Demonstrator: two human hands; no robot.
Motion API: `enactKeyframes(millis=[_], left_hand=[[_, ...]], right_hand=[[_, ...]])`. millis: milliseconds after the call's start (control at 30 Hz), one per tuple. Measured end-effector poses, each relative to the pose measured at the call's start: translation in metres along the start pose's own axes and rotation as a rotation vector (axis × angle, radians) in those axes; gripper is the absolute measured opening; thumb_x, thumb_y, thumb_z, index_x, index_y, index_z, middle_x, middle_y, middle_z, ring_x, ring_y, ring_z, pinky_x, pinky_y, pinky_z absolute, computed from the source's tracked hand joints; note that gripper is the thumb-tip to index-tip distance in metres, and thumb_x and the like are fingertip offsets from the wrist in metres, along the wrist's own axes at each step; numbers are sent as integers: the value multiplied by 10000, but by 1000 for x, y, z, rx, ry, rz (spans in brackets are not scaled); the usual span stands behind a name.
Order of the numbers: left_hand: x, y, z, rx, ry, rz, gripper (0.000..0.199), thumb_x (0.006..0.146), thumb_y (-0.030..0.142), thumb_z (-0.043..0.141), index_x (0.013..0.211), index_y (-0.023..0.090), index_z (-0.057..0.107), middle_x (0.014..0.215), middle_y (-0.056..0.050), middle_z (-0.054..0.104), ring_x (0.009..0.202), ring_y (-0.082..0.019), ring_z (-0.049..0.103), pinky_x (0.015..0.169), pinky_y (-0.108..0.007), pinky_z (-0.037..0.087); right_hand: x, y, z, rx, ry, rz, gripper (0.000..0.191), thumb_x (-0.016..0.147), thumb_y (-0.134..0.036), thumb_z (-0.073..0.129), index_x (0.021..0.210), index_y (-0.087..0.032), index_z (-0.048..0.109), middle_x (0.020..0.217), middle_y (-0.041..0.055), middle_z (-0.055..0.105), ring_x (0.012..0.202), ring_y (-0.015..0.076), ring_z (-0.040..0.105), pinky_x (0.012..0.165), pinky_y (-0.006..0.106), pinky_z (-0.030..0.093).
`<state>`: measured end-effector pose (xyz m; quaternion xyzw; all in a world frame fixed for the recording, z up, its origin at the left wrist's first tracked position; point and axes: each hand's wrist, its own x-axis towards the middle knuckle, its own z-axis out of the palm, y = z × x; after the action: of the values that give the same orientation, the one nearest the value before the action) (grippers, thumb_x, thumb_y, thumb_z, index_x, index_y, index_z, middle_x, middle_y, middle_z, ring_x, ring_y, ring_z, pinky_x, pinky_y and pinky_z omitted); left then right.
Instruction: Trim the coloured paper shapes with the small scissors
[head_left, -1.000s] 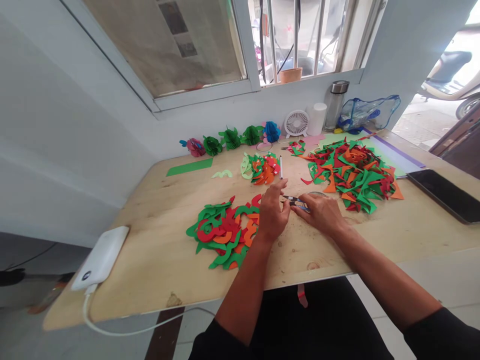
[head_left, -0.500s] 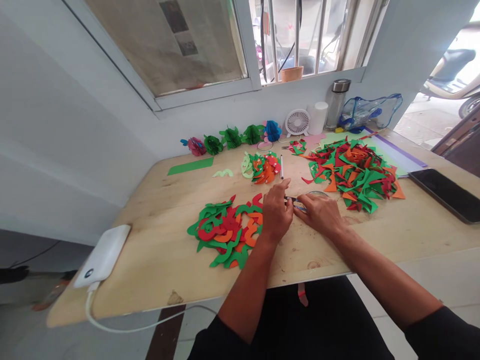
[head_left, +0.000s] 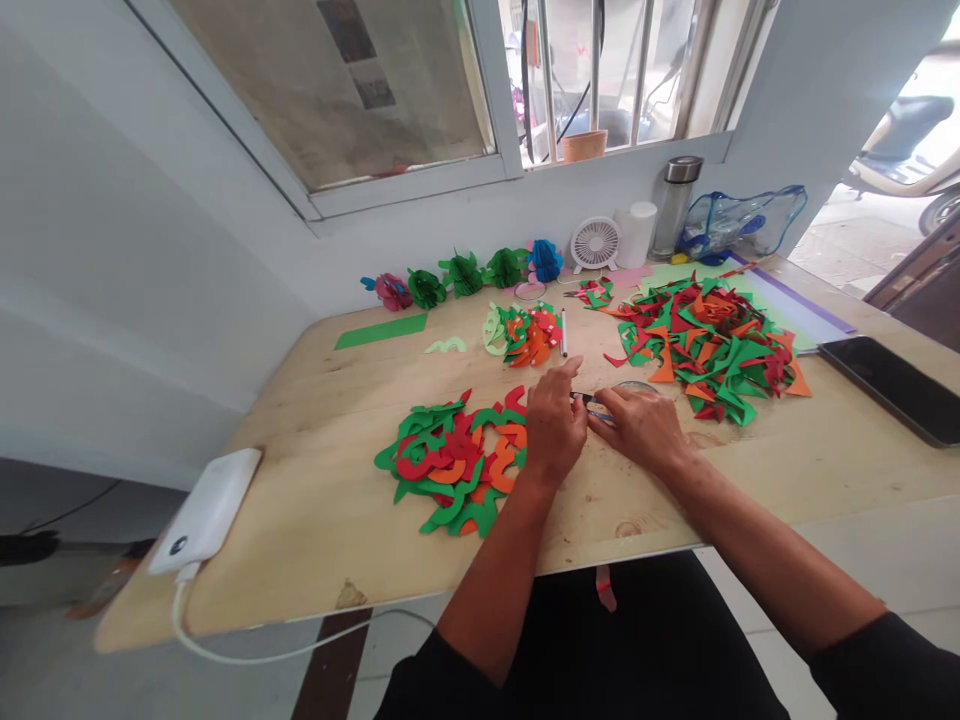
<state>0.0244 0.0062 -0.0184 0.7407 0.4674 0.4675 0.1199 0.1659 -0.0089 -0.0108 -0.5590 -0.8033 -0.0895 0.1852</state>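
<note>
Both hands meet low over the surface (head_left: 315, 480). Right hand (head_left: 646, 425): fingers closed round the scissors (head_left: 596, 408), their tips toward the other hand. Left hand (head_left: 553, 425): fingers bent and bunched at those tips; the contact is hidden, so cannot tell if it pinches anything. Scissors sit between the hands, partly covered; scissors by the look, though little shows. Curved pieces (head_left: 450, 465) heaped just left of the left hand; scraps (head_left: 712, 350) heaped beyond the right. Pen (head_left: 564, 333) and small pile (head_left: 531, 335) ahead. Step in hand, I judge: close, two-handed cutting. Next move would call for a steady right grip and left fingertips kept clear of the edges.
</note>
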Motion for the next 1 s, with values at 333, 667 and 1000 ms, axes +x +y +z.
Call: enactKeyframes(millis=[333, 667, 1000], left_hand=[[1, -3, -1, -52, 38, -17, 592, 707, -18, 435, 1236, 246, 473, 1029, -47, 610, 883, -179, 589, 844, -330, 448], [2, -17, 2, -448, 148, -213, 498, 760, 34, 456, 1208, 247, 496, 993, -28, 591, 789, -112, 615, 791, -284, 493], [9, -14, -4, -778, 235, -442, 403, 674, 74, 608, 1053, 201, 558, 909, -32, 619, 752, -120, 641, 728, -259, 510]], right_hand=[[0, 1, 0, 6, -8, 4, 384, 897, -501, 415, 823, -192, 631, 778, 63, 696, 645, 175, 599, 559, 285, 221], [0, 1, -2, 14, -19, 31, 406, 894, -534, 413, 826, -193, 623, 785, 60, 699, 646, 170, 597, 550, 276, 215], [1, 2, -2, 27, -46, 53, 411, 887, -547, 417, 858, -199, 633, 799, 63, 701, 667, 179, 605, 536, 274, 208]])
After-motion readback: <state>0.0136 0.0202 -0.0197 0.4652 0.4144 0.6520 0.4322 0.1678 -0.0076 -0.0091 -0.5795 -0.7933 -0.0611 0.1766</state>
